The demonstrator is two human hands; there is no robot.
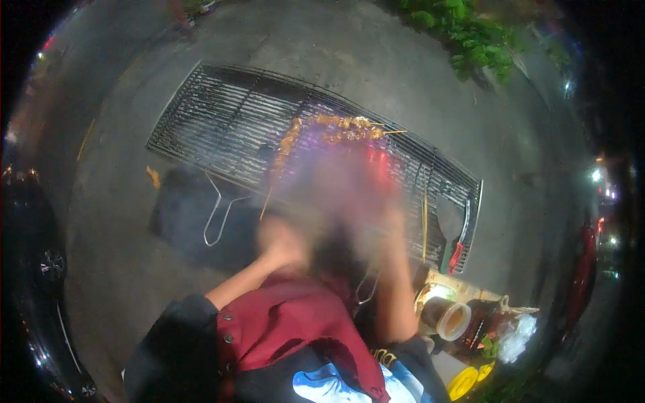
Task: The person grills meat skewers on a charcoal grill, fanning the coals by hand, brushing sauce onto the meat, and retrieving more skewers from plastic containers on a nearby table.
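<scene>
A long metal grill grate lies across the view, with smoke and a purple haze over its middle. Several skewers of meat rest on it near the far edge. Another meat skewer lies slantwise, its bare stick pointing toward my left hand, which is blurred at the near edge of the grate. My right hand reaches over the grate, mostly hidden by smoke, close to a blurred red thing. What either hand holds is not clear.
Bare sticks, a broad scraper and a red-handled tool lie at the grate's right end. Below them stand a plastic tub of sauce, a clear plastic bag and yellow-lidded containers. Wire handles jut out at the near side.
</scene>
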